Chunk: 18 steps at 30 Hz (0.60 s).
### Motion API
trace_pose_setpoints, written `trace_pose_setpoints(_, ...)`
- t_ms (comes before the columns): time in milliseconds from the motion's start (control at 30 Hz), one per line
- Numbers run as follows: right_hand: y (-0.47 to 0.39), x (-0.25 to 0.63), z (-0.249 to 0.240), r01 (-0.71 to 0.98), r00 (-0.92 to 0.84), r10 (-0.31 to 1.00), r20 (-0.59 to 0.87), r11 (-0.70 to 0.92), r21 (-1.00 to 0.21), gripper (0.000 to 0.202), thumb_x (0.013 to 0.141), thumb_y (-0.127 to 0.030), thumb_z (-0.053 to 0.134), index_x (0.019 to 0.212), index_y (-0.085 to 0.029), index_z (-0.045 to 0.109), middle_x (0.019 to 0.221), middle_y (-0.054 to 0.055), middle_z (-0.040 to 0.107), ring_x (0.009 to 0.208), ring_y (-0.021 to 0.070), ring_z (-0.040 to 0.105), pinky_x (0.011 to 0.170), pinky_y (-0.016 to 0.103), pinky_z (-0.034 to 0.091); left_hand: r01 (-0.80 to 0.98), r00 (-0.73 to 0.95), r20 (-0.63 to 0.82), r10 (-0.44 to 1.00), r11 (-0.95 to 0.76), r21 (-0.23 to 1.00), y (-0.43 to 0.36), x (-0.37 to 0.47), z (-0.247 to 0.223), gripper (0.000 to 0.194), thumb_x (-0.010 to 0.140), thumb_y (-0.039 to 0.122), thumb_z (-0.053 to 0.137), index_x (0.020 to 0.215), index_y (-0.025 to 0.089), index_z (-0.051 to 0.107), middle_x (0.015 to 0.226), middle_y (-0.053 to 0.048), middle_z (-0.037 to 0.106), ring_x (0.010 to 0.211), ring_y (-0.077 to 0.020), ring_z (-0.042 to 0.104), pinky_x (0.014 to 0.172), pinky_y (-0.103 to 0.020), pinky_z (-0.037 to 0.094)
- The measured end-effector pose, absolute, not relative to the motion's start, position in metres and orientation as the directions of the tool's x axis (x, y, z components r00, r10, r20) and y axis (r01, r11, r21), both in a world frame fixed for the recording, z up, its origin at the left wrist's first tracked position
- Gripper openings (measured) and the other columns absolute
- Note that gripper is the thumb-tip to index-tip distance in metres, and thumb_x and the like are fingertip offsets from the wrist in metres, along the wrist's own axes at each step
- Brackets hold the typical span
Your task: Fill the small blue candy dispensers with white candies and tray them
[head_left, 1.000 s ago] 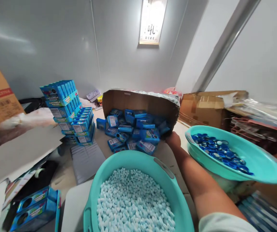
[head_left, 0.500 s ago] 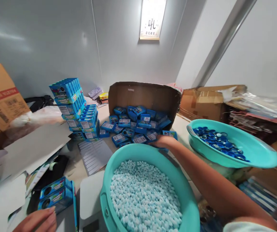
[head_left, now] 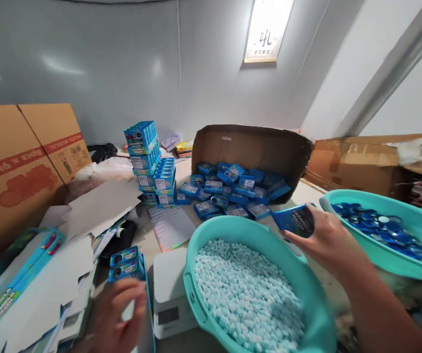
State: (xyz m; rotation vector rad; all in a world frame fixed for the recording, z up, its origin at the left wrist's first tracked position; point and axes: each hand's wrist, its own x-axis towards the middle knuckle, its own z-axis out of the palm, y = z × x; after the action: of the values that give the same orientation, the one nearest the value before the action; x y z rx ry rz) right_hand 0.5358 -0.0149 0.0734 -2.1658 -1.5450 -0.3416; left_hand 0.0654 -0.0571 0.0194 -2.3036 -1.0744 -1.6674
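Above the candy basin [head_left: 196,274], the right hand [head_left: 312,228] (previously reaching) holds a packet [head_left: 294,220].

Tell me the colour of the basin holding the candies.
The basin is turquoise, clearest in the head view.

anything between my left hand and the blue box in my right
Yes: the scale sits just right of your left hand, then the basin of pellets, before the blue box in your right hand.

A blue box [head_left: 295,221] (white-lettered) tilts near a basin [head_left: 235,226].
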Motion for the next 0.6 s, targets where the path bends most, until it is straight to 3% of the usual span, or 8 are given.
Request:
trace_pose_setpoints(100,-0.062,0.484,0.081,0.978,0.079,0.747,0.660,0.070,-0.196,0.091,0.079,-0.053,0.075,0.155,-0.017,0.038,0.134,0.021,0.059,0.122,0.0394,0.062,0.104,0.054,0.053,0.423,0.219,0.739,0.637,-0.745,0.516,-0.037,0.125,0.036,0.025,0.093,0.023,0.063,0.118,0.024,0.061,0.101,-0.002,0.073,0.087,-0.0141,0.072,0.081,-0.026,0.060)
trace_pose_setpoints(200,-0.089,0.427,0.082,0.922,-0.182,0.710,0.681,0.364,-0.133,0.100,0.083,-0.036,0.076,0.164,-0.025,0.018,0.149,0.017,0.051,0.138,0.0356,0.051,0.112,0.052,0.050,0.211,0.330,0.523,0.786,-0.601,0.771,-0.020,0.171,0.051,0.070,0.085,0.039,0.076,0.145,0.024,0.044,0.129,-0.010,0.067,0.115,-0.0221,0.067,0.099,-0.037,0.056)
trace_pose_setpoints(233,-0.093,0.411,0.080,0.897,-0.232,0.688,0.687,0.424,-0.122,0.103,0.084,-0.031,0.075,0.166,-0.026,0.013,0.151,0.016,0.051,0.142,0.0349,0.047,0.113,0.052,0.049,0.144,0.427,0.450,0.784,-0.551,0.822,-0.017,0.181,0.053,0.072,0.082,0.040,0.078,0.144,0.024,0.046,0.130,-0.010,0.067,0.117,-0.0235,0.066,0.101,-0.038,0.055)
trace_pose_setpoints(300,-0.097,0.388,0.073,0.875,-0.275,0.656,0.703,0.473,-0.100,0.101,0.087,-0.021,0.070,0.167,-0.027,0.007,0.155,0.015,0.049,0.150,0.0341,0.037,0.114,0.054,0.048,0.076,0.560,0.357,0.748,-0.476,0.876,-0.013,0.192,0.054,0.059,0.080,0.039,0.078,0.131,0.022,0.058,0.122,-0.008,0.070,0.110,-0.0238,0.068,0.098,-0.037,0.055)
trace_pose_setpoints(400,-0.093,0.378,0.059,0.860,-0.279,0.648,0.709,0.497,-0.116,0.096,0.092,-0.020,0.068,0.167,-0.027,0.008,0.161,0.015,0.043,0.157,0.0325,0.025,0.117,0.057,0.044,0.092,0.552,0.330,0.766,-0.449,0.889,-0.006,0.196,0.046,0.034,0.078,0.034,0.074,0.107,0.019,0.065,0.099,-0.005,0.073,0.093,-0.0211,0.069,0.088,-0.034,0.055)
trace_pose_setpoints(467,-0.086,0.387,0.049,0.828,-0.228,0.664,0.712,0.517,-0.217,0.100,0.090,-0.034,0.075,0.166,-0.028,0.012,0.164,0.016,0.037,0.156,0.0330,0.025,0.119,0.057,0.041,0.118,0.512,0.332,0.793,-0.447,0.887,0.002,0.197,0.039,0.031,0.072,0.027,0.075,0.098,0.019,0.062,0.088,-0.002,0.070,0.085,-0.0190,0.067,0.082,-0.031,0.054)
trace_pose_setpoints(533,-0.076,0.406,0.039,0.772,-0.069,0.742,0.667,0.463,-0.435,0.103,0.084,-0.051,0.079,0.165,-0.027,0.019,0.165,0.016,0.036,0.153,0.0343,0.033,0.119,0.058,0.039,0.127,0.477,0.319,0.819,-0.424,0.897,0.013,0.201,0.034,0.032,0.065,0.021,0.074,0.092,0.020,0.057,0.078,0.002,0.065,0.076,-0.0163,0.064,0.075,-0.028,0.052)
trace_pose_setpoints(600,-0.063,0.430,0.030,0.653,0.143,0.873,0.466,0.271,-0.707,0.079,0.092,-0.055,0.066,0.159,-0.026,0.037,0.156,0.015,0.050,0.145,0.0329,0.046,0.118,0.058,0.039,0.102,0.441,0.304,0.845,-0.384,0.918,0.024,0.210,0.031,0.035,0.061,0.019,0.071,0.092,0.021,0.054,0.073,0.005,0.061,0.067,-0.0140,0.060,0.067,-0.025,0.049)
